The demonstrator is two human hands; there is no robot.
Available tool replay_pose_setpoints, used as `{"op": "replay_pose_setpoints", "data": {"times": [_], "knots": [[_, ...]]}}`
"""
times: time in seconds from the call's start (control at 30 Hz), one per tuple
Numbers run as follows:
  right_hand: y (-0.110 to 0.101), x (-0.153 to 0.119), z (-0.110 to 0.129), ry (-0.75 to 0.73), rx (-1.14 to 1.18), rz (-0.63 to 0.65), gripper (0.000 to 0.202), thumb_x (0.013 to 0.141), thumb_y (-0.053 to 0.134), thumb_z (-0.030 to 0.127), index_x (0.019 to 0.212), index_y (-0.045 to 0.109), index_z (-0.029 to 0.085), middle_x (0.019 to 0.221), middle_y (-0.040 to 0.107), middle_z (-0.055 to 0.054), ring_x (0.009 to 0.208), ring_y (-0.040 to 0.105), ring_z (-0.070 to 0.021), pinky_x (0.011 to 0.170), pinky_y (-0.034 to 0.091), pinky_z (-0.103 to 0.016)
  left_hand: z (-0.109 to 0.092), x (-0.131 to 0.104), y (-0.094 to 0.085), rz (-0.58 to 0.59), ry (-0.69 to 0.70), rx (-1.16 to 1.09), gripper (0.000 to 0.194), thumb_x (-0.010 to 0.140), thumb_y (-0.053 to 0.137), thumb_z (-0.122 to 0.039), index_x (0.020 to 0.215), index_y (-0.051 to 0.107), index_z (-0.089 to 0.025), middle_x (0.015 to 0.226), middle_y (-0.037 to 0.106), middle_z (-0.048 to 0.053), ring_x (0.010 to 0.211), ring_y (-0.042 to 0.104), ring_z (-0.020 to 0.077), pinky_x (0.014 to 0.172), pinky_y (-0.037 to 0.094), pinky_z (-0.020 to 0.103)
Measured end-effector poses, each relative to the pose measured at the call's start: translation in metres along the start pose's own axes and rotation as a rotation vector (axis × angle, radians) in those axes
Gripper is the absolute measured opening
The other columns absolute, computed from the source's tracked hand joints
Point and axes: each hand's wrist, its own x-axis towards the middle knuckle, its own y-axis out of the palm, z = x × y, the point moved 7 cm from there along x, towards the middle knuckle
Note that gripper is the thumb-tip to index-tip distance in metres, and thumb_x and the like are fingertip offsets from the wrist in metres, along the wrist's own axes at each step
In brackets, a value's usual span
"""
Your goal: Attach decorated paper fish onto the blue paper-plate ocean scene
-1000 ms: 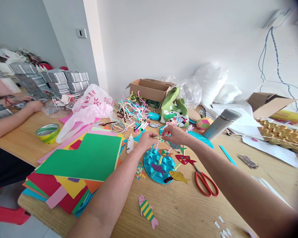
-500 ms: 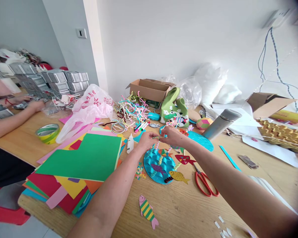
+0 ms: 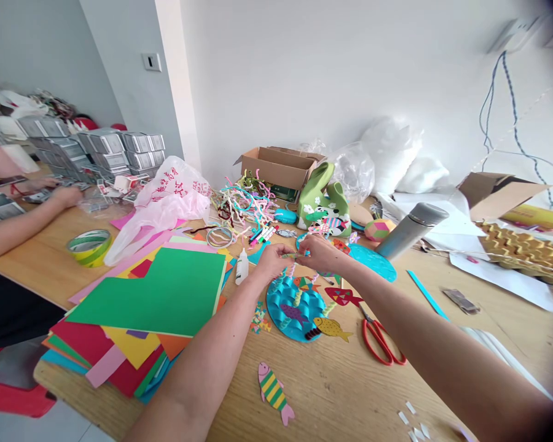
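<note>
My left hand and my right hand meet above the far rim of a blue disc with a bumpy, egg-tray-like surface. Both are closed in a pinch around a small thin piece, mostly hidden by the fingers. On pipe-cleaner stems over the disc stand a purple paper fish, a yellow spotted fish and a red fish. Nearer to me, a pink fish with green and yellow stripes lies flat on the table.
Red-handled scissors lie right of the disc. Left are a glue bottle, stacked coloured paper and tape rolls. Behind are pipe cleaners, a green felt bag and a steel flask. Another person's hand works at far left.
</note>
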Motion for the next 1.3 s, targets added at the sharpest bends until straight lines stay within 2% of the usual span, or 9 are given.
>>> {"op": "replay_pose_setpoints", "data": {"times": [0.6, 0.93, 1.3], "knots": [[0.0023, -0.0003, 0.0011, 0.005, -0.042, -0.024, 0.019, 0.076, 0.061, 0.033, 0.080, 0.070, 0.017, 0.086, 0.068, -0.009, 0.089, 0.060, -0.0236, 0.078, 0.040, -0.031, -0.0048, -0.0040, 0.0022, 0.027, -0.029, -0.080, 0.012, 0.058, 0.068, -0.004, 0.064, 0.064, -0.013, 0.062, 0.061, -0.004, 0.062, 0.054, 0.0100, 0.062, 0.041, 0.022], [0.0040, -0.0016, -0.0045, 0.022, 0.026, 0.003, 0.024, 0.076, 0.062, 0.036, 0.088, 0.070, 0.016, 0.094, 0.069, -0.010, 0.095, 0.061, -0.0254, 0.081, 0.042, -0.032, -0.0021, -0.0068, 0.0000, 0.035, -0.081, -0.072, 0.030, 0.062, 0.065, -0.001, 0.089, 0.064, -0.013, 0.073, 0.065, 0.000, 0.073, 0.061, 0.0141, 0.068, 0.045, 0.024], [0.0000, -0.0039, -0.0037, 0.019, 0.065, -0.014, 0.023, 0.075, 0.064, 0.034, 0.089, 0.071, 0.018, 0.097, 0.069, -0.010, 0.100, 0.061, -0.0277, 0.083, 0.044, -0.034, -0.0040, -0.0074, -0.0013, 0.047, -0.099, -0.064, 0.027, 0.066, 0.062, -0.005, 0.091, 0.064, -0.013, 0.073, 0.065, 0.001, 0.073, 0.061, 0.0143, 0.069, 0.045, 0.025]]}}
